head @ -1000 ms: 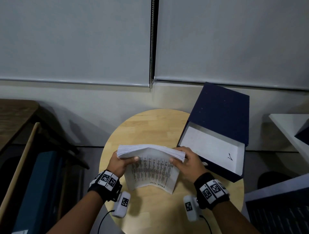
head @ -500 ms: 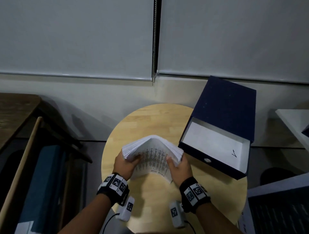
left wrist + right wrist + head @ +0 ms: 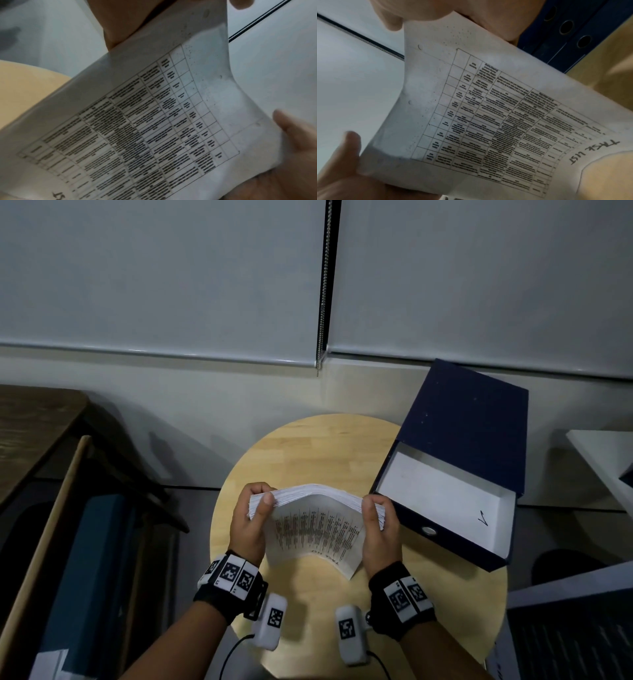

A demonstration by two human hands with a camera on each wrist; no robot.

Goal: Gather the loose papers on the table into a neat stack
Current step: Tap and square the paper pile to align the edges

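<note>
Both hands are being drawn closer together than a second ago, so the thick white sheaf of printed papers [image 3: 317, 520] is being bowed upward more sharply. Its lower edge is being stood on the round pale wooden desk [image 3: 308, 446], probably so the sheets can be jogged square. The sheaf is being held upright near the desk's middle, just beside the open dark blue box file [image 3: 455, 474]. The left hand [image 3: 251, 522] is being clamped on the left edge, thumb on the near printed face and fingers [image 3: 257, 489] curled over the top onto the far side. The right hand [image 3: 380, 530] is being clamped likewise on the right edge. No loose sheets are being seen elsewhere on the desk.
</note>
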